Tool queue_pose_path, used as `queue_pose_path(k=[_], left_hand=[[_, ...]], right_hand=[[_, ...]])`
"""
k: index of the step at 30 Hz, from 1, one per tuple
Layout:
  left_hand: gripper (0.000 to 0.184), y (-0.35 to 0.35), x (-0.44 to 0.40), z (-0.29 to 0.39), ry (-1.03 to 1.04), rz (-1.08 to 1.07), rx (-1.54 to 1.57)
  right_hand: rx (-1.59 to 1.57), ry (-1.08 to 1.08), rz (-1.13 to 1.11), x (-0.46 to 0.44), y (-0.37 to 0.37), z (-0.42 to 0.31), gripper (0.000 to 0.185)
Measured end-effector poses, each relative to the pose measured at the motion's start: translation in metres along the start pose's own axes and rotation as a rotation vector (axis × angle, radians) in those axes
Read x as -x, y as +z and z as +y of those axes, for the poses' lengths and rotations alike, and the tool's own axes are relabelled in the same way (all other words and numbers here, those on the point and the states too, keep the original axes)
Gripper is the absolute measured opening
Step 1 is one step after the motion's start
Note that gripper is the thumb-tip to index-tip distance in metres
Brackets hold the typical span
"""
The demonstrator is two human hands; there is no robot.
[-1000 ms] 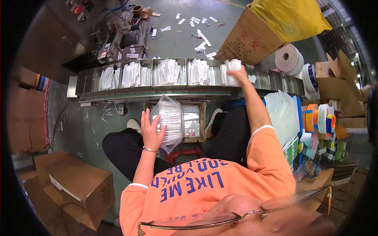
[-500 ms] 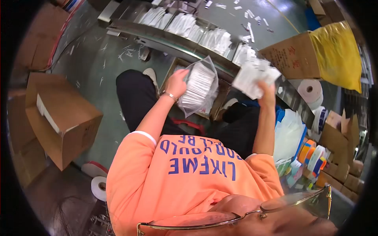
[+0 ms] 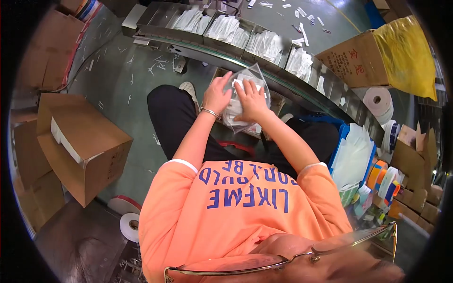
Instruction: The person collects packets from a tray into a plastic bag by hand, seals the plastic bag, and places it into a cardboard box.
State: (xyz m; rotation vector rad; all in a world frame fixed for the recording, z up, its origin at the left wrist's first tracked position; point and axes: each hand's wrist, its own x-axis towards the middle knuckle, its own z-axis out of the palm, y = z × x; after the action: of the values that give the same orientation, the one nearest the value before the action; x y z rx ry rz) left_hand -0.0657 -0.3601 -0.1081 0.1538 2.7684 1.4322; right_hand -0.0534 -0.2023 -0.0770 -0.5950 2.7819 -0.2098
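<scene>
A clear plastic bag [image 3: 263,81] with white packets [image 3: 232,111] inside is in front of me, over a cardboard box [image 3: 276,104] between my legs. My left hand [image 3: 217,95], with a bracelet at the wrist, holds the bag's left edge. Spread over the packets at the bag's mouth is my right hand [image 3: 252,101], its fingers apart and pressing down. The palm hides part of the packets, and the bag's lower end is partly covered.
A metal trough [image 3: 297,82] with compartments of white packets [image 3: 265,45] runs across ahead. At right stand a carton with a yellow bag [image 3: 408,56], a white roll [image 3: 377,100] and a blue bin [image 3: 340,141]. An open carton [image 3: 89,137] sits left; a tape roll [image 3: 130,226] lies lower left.
My right hand has brought a stack of white packets from the right over to the bag and now lies spread on packets there. My left hand stays at the bag's left edge.
</scene>
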Motion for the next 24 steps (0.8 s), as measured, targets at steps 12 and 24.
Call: queue_pose_path(k=[12, 24], left_hand=[[0.090, 0.054, 0.001, 0.005, -0.672, -0.243, 1.067], [0.105, 0.010, 0.002, 0.079, 0.429, -0.648, -0.635]], right_hand=[[-2.133, 0.460, 0.431, 0.015, 0.091, 0.030, 0.085], [-0.924, 0.512, 0.653, 0.063, 0.063, 0.021, 0.072]])
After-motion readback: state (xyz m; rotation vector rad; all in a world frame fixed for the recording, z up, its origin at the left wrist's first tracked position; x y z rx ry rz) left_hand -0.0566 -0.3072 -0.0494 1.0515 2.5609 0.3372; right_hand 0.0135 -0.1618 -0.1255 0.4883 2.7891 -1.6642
